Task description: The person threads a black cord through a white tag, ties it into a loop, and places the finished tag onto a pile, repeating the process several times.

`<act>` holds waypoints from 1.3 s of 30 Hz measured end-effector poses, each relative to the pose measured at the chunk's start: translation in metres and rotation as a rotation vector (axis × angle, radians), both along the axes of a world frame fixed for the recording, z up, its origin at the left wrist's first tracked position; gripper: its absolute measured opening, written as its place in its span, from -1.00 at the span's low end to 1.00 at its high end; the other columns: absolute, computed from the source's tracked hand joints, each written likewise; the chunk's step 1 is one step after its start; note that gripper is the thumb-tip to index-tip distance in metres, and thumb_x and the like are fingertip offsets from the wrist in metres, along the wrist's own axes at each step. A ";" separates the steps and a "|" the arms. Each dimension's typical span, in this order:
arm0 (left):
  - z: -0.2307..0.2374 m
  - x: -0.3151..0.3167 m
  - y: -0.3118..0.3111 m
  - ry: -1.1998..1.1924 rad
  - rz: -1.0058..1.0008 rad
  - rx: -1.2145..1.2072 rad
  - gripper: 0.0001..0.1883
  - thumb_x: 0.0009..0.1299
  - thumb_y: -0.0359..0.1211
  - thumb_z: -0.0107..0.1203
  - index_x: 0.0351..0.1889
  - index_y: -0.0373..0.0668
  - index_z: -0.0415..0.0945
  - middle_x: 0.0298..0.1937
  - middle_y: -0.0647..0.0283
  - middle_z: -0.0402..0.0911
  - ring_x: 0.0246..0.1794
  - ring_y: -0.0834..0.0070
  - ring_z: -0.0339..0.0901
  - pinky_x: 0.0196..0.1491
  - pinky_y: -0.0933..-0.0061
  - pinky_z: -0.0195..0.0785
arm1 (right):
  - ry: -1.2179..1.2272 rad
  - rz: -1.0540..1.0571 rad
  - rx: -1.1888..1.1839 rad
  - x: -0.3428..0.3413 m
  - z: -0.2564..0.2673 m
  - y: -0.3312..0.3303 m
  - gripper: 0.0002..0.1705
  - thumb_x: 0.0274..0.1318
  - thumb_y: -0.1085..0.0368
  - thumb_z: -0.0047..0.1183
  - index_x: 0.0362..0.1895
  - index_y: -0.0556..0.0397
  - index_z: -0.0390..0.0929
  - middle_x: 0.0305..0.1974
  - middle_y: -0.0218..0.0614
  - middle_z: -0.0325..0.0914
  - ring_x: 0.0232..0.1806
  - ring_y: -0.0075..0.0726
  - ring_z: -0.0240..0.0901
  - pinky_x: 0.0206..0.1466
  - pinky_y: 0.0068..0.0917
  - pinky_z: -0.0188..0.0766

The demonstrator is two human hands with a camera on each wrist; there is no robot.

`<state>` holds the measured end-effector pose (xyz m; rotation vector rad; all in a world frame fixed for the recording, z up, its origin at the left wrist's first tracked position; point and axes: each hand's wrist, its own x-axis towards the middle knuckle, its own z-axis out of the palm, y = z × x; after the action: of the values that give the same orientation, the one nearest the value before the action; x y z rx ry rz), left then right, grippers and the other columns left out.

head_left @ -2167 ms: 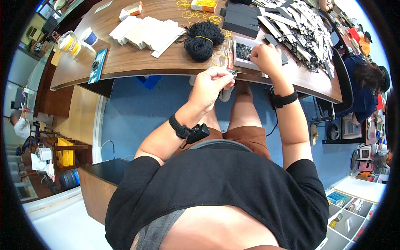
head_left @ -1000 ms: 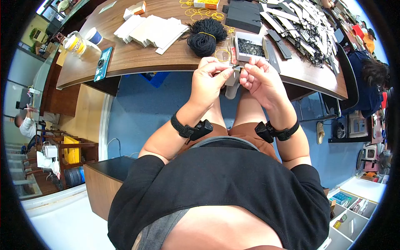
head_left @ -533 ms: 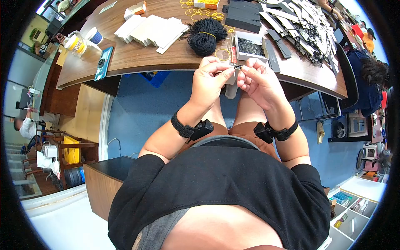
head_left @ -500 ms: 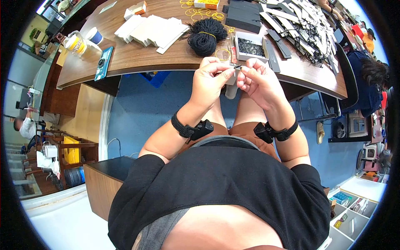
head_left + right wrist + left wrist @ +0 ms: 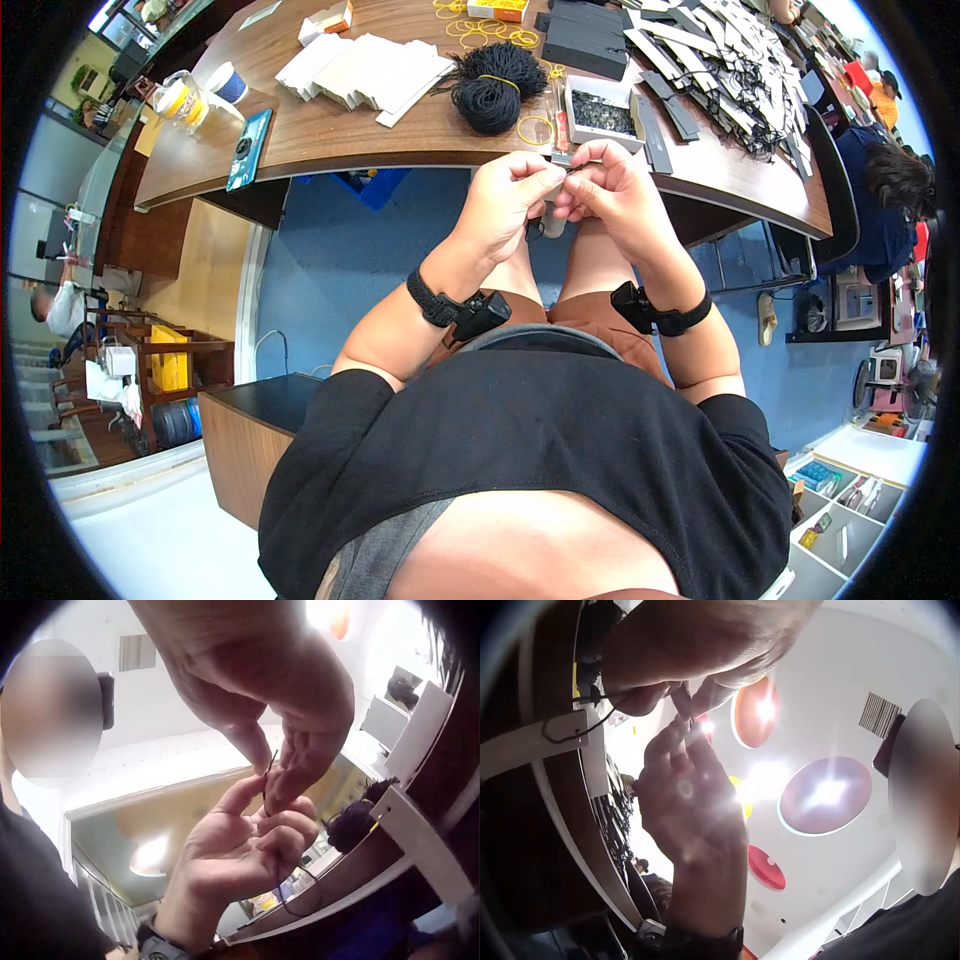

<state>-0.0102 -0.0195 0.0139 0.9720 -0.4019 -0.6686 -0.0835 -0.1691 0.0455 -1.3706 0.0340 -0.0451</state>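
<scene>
Both hands meet in front of the table's near edge in the head view. My left hand (image 5: 503, 205) pinches a thin black cord (image 5: 320, 889) between thumb and fingertips; a loop of it hangs below that hand. My right hand (image 5: 618, 192) pinches at the same spot, its fingertips touching the left ones. A short cord end sticks up between the fingertips in the right wrist view. Whatever small piece lies between the fingertips is mostly hidden. A pale card strip with a hole (image 5: 424, 851) shows near the table edge in that view.
Just beyond the hands stands an open white box (image 5: 600, 112) of small black pieces. Left of it lies a black yarn bundle (image 5: 492, 95), then white card stacks (image 5: 360, 75). Tagged strips (image 5: 700, 70) heap at right. A phone (image 5: 248, 150) lies near the left edge.
My right hand has left the box of small black pieces and come to the left hand. Both hands now sit closer together and slightly nearer the body, with a cord loop showing below.
</scene>
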 end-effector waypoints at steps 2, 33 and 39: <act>0.000 -0.002 0.000 0.019 0.069 -0.005 -0.92 0.27 -0.43 0.15 -0.35 -0.24 0.55 -0.47 0.38 0.51 -0.57 0.77 0.30 -0.53 0.74 0.11 | -0.053 -0.085 -0.199 -0.003 0.006 0.005 -0.75 0.14 0.42 0.04 -0.08 0.16 0.38 -0.40 -0.33 0.55 -0.43 -0.54 0.50 -0.36 -0.68 0.43; 0.009 -0.008 0.006 -0.127 -0.089 0.199 -0.85 0.29 -0.43 0.13 -0.22 -0.29 0.54 -0.43 0.37 0.52 -0.55 0.81 0.30 -0.55 0.79 0.11 | -0.764 -0.421 -1.064 -0.016 -0.008 -0.005 -0.85 -0.21 0.42 0.21 -0.42 0.08 0.57 -0.51 -0.29 0.53 -0.48 -0.27 0.50 -0.40 -0.46 0.43; -0.003 -0.012 0.002 -0.340 -0.005 0.157 -0.88 0.28 -0.48 0.12 -0.25 -0.32 0.50 -0.40 0.37 0.52 -0.45 0.74 0.38 -0.37 0.70 0.29 | -0.522 -0.327 -0.868 -0.012 -0.013 -0.001 -0.91 -0.11 0.44 0.18 -0.41 0.11 0.57 -0.47 -0.24 0.55 -0.48 -0.33 0.51 -0.40 -0.52 0.42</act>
<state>-0.0218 -0.0176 0.0111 1.2403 -0.6580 -0.5445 -0.0958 -0.1699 0.0328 -2.1651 -0.2246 -0.7627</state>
